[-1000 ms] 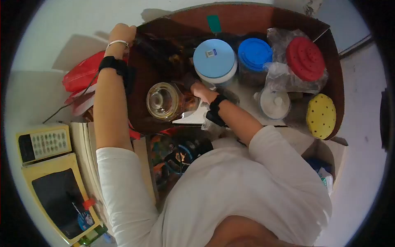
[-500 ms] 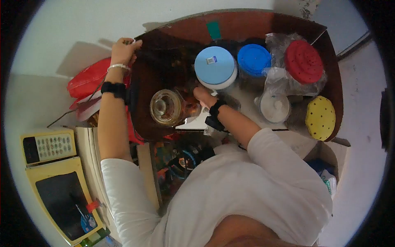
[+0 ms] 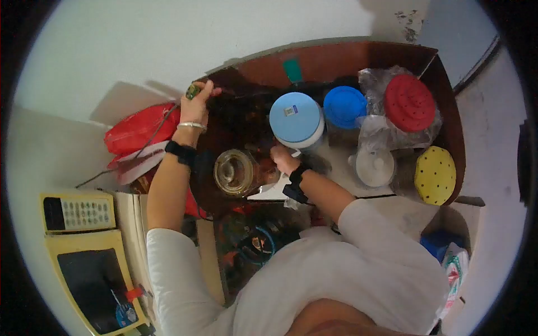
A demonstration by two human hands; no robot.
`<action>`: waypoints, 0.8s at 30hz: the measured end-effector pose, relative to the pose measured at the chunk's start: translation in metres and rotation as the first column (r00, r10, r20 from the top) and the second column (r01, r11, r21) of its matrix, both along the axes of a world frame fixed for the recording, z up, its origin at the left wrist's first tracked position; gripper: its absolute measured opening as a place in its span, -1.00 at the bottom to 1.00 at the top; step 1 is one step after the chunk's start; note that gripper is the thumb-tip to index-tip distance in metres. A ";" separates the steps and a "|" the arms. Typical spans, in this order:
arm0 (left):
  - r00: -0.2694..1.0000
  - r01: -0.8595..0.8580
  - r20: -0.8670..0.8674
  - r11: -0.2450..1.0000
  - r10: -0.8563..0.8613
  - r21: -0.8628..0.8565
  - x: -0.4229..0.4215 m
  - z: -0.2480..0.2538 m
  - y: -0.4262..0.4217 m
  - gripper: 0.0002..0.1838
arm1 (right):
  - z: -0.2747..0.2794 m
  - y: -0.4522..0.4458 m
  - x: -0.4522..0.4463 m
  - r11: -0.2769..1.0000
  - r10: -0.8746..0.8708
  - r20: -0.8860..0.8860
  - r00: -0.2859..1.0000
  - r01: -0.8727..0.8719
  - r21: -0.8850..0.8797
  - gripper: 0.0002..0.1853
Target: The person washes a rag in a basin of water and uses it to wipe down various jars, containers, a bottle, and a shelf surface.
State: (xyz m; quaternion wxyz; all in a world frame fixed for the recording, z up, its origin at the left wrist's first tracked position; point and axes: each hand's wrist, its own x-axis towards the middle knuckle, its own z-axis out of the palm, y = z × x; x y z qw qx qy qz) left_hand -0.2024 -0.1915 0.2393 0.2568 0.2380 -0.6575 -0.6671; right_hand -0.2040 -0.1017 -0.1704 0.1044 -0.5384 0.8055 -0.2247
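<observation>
Right fingers (image 3: 277, 153) curled, hold unclear, just beside glass jar (image 3: 246, 174), its lid (image 3: 228, 171) leftward, long axis crosswise.

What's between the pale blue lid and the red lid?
Head view: the bright blue lid sits between the pale blue lid and the red lid, with crumpled clear plastic next to the red one.

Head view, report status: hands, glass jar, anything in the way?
Left hand at left end of brown box, grip unclear. Right hand beside glass jar, grip unclear. Light-blue-lidded tub by right hand, possibly in the way.
</observation>
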 end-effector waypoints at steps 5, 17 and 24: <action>0.992 -0.090 0.078 0.991 0.098 -0.097 0.000 0.007 0.010 -0.86 | -0.038 -0.003 0.002 0.795 0.196 0.962 -0.188 0.605 -0.043 -0.84; 0.996 -0.092 -0.010 0.988 0.092 -0.120 0.008 0.102 0.014 -0.82 | 0.233 0.109 0.013 0.897 0.002 0.899 0.438 0.397 -0.196 -0.53; 0.986 0.025 -0.151 0.969 -0.064 -0.247 0.009 0.182 0.024 -0.81 | 0.294 0.168 0.021 0.648 0.345 0.932 0.112 0.690 -0.323 -0.68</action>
